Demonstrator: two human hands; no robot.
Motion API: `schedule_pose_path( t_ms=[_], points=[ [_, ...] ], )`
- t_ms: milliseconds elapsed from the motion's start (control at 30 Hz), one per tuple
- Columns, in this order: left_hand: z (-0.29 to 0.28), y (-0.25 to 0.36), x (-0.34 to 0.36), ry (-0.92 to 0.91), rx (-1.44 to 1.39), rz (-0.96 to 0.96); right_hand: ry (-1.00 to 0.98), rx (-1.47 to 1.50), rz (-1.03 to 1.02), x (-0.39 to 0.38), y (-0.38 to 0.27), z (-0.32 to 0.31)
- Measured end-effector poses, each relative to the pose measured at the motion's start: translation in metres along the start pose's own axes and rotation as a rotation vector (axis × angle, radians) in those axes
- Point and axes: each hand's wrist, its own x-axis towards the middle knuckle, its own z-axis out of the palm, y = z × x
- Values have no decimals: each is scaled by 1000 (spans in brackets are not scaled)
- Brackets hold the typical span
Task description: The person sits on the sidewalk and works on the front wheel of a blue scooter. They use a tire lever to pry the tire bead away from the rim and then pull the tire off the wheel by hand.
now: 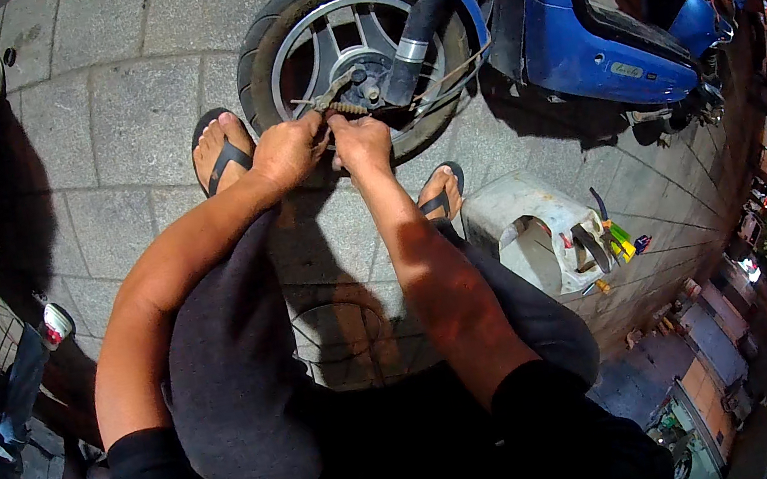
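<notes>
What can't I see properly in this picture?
All in the head view:
Whatever the left hand and right hand are touching: their own fingers cover it.
Part of the wheel's lower edge: behind both hands.
Part of the blue scooter: cut off by the top edge.
The far lights: too small and blurred.
</notes>
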Motion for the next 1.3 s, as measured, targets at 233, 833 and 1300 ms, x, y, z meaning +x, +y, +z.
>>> schedule_pose_path(
  t_ms=[233,833,1300],
  points=[
    [-13,0,-6,-53,-18,76,23,83,-194,-9,1,3],
    [-21,17,16,-134,-103,-136,-8,-279,-485,-18,-5,-18],
    [6,15,12,26,-26,-250,-6,236,0,-19,-14,-5]
  ],
)
